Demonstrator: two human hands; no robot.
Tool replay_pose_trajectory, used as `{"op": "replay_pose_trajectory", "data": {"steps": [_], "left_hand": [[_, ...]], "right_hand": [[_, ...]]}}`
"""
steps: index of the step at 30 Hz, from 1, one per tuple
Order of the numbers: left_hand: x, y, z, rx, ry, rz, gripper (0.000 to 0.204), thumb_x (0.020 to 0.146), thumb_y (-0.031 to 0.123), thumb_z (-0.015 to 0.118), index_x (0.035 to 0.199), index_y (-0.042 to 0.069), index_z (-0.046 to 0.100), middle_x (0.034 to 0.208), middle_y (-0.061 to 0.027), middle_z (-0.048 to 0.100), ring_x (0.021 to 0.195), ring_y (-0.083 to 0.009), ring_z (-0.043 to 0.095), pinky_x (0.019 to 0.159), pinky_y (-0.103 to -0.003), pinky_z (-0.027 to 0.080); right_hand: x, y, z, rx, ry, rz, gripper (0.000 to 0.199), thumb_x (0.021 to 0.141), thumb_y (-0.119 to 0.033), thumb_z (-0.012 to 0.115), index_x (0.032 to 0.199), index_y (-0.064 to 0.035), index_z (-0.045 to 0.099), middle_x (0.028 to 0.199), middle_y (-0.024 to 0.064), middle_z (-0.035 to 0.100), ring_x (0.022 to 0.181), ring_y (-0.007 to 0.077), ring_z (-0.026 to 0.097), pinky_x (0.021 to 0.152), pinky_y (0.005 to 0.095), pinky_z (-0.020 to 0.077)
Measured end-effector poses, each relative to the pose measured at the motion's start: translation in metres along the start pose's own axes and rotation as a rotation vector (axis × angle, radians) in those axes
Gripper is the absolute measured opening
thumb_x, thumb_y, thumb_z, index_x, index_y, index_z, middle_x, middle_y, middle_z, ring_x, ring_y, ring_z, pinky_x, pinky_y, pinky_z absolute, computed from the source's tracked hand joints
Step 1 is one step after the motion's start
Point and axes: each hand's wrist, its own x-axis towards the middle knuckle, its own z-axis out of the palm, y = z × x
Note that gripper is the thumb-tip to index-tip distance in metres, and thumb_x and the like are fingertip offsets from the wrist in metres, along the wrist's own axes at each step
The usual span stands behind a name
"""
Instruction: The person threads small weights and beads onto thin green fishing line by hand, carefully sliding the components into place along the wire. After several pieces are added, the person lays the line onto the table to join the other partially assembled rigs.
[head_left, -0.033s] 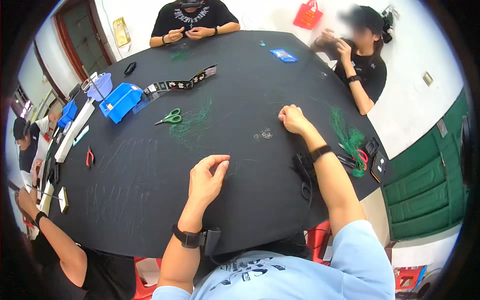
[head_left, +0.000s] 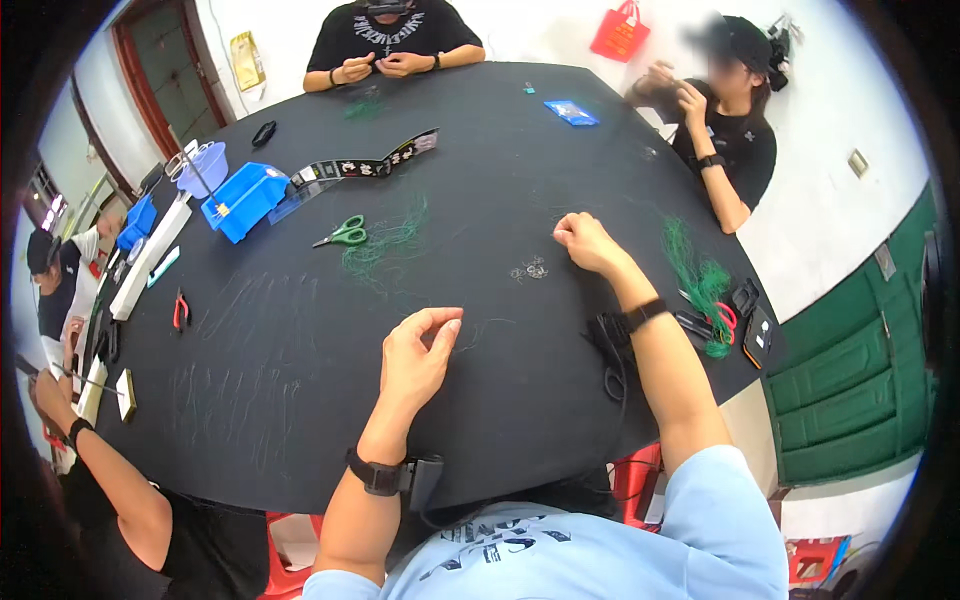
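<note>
Silvery pile just left of right hand, farther from left hand; both curled, can't tell if grasping anything.

"What colour was the tabletop?"

"Plain black. The loose threads were green, and the scissors had green handles too."

"And the little pile of metal bits?"

"Silvery grey."

"How about the tray and the basin?"

"Bright blue for the tray, pale purple for the basin."

"Did you notice any patterns?"

"The long strip was black with white characters, and the light blue shirt bore dark lettering."

"What was red?"

"The pliers' handles and the square hanging bag."

"And the panelled door?"

"Deep green."
</note>
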Motion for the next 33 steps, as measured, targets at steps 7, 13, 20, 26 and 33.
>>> {"op": "replay_pose_trajectory", "data": {"steps": [7,13,20,26,33], "left_hand": [[-0.004,0.014,0.005,-0.627,-0.015,-0.036,0.023,0.089,0.014,0.064,0.108,0.001,0.066,0.097,-0.0040,0.067,0.084,-0.0089,0.059,0.074,-0.023,0.047],[-0.001,0.000,0.003,-0.746,-0.076,0.106,0.022,0.085,0.006,0.067,0.107,0.001,0.066,0.095,-0.0053,0.066,0.087,-0.0115,0.061,0.079,-0.025,0.048],[-0.003,0.001,0.004,-0.726,-0.139,0.071,0.012,0.088,0.010,0.064,0.098,0.003,0.064,0.094,-0.0046,0.065,0.083,-0.0113,0.059,0.074,-0.025,0.048],[0.009,-0.005,-0.025,-1.259,0.018,-0.042,0.012,0.094,0.017,0.055,0.101,0.008,0.060,0.100,-0.0040,0.065,0.091,-0.0152,0.061,0.081,-0.027,0.052],[0.020,-0.014,-0.062,-1.581,0.166,-0.011,0.012,0.094,0.015,0.056,0.103,0.008,0.062,0.093,-0.0029,0.065,0.091,-0.0158,0.062,0.081,-0.027,0.054]], "right_hand": [[-0.099,-0.124,0.007,0.993,-0.541,-0.139,0.019,0.093,-0.022,0.055,0.097,-0.0048,0.062,0.086,-0.0015,0.060,0.069,0.0059,0.047,0.061,0.0202,0.0409],[-0.114,-0.130,0.028,1.378,-0.619,-0.006,0.024,0.094,-0.026,0.057,0.099,-0.0038,0.061,0.082,-0.0024,0.055,0.067,0.0053,0.045,0.060,0.0207,0.0394],[-0.121,-0.121,0.034,1.464,-0.632,0.016,0.025,0.092,-0.026,0.060,0.101,-0.0030,0.061,0.081,-0.0026,0.054,0.066,0.0051,0.044,0.059,0.0207,0.0393],[-0.130,-0.091,0.007,0.550,-0.311,-0.266,0.018,0.087,-0.019,0.063,0.090,-0.0019,0.065,0.077,0.0067,0.067,0.075,0.0133,0.063,0.068,0.0291,0.0493],[-0.122,-0.040,-0.037,0.092,-0.309,-0.145,0.018,0.080,-0.020,0.069,0.089,-0.0046,0.070,0.078,0.0107,0.067,0.072,0.0212,0.064,0.066,0.0335,0.0503]]}}
